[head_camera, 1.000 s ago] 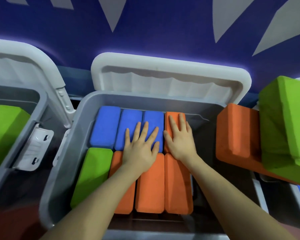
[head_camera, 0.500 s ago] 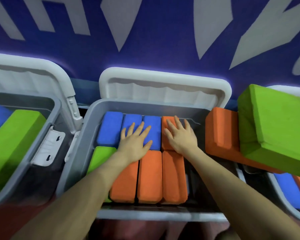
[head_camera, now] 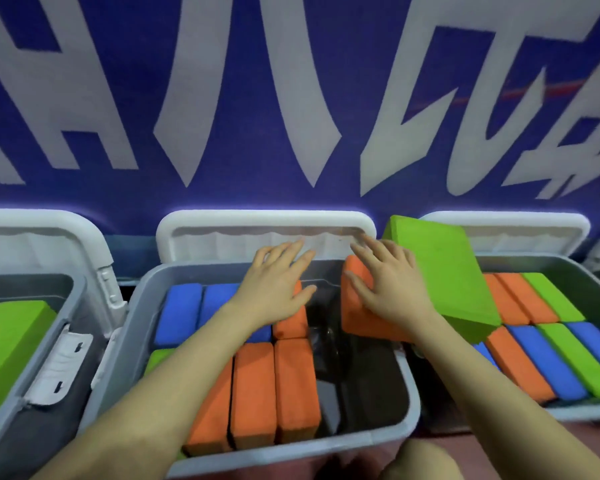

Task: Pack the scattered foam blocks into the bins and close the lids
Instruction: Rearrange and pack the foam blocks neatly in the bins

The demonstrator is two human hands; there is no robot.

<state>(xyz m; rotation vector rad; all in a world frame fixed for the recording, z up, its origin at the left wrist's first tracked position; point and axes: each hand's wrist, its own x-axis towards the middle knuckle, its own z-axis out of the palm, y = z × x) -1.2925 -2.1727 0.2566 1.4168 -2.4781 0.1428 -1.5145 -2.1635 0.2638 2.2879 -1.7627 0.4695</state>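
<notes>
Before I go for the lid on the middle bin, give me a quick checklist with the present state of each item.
1. Both hands free: left hand and right hand open, holding nothing. Ok.
2. Middle bin fully packed: bare floor on its right side. Not ok.
3. Rim clear: orange block and green block overhang its right edge. Not ok.
4. Lid upright behind the bin, unobstructed. Ok.
5. Packed blocks below rim. Ok.
6. Latches working: cannot tell.

The left hand [head_camera: 276, 289] and forearm are covering parts of the blue blocks [head_camera: 181, 311] and the green block [head_camera: 158, 358] in the middle bin [head_camera: 407, 382]. The left bin [head_camera: 25, 382] is running off the frame's left edge. The right hand [head_camera: 390, 289] is blurring at its fingertips, leaving any contact with the tilted orange block [head_camera: 355, 317] unclear.
</notes>
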